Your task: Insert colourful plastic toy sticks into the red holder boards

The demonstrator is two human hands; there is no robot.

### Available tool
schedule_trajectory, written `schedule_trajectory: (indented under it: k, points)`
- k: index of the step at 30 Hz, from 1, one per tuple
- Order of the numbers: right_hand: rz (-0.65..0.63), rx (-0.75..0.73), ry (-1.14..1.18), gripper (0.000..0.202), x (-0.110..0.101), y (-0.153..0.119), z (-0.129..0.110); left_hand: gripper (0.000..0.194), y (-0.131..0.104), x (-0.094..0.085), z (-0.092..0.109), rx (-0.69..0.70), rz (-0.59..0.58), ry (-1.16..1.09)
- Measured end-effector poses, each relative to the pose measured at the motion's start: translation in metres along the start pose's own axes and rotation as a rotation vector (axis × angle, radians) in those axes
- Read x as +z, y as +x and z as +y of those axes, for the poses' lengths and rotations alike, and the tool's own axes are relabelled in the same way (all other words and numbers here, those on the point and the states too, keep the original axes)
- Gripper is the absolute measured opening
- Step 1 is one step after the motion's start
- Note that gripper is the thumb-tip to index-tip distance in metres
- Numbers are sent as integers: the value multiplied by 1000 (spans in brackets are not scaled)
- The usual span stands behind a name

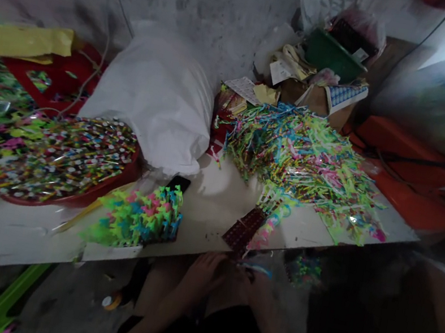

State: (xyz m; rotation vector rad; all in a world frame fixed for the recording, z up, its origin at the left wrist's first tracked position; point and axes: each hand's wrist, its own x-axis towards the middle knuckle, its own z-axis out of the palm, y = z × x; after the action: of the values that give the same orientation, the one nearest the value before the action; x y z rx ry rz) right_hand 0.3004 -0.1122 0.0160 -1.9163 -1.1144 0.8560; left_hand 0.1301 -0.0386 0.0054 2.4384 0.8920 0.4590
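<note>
Left hand (206,267), right hand (257,283) just below the maroon rack (243,230); openness, grip unclear; rack probably light, stiff; grasp edges.

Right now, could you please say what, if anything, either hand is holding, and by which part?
It cannot be told: a blue piece shows at the right hand, but dimness and blur hide any grip there or at the left hand.
</note>
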Motion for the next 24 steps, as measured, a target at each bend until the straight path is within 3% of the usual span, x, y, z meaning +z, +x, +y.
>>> schedule_trajectory:
  k: [3, 7, 11, 24]
  points:
    - [58, 73, 10, 52, -17, 10, 10, 64, 9, 19, -12, 31, -120, 81]
    - [47, 94, -22, 45, -21, 15, 20, 80, 25, 43, -23, 76, -231, 197]
    - [41, 80, -86, 38, -13, 14, 22, 77, 35, 52, -28, 57, -260, 264]
    - [6, 46, -28, 44, -8, 18, 30, 79, 34, 53, -32, 56, -248, 274]
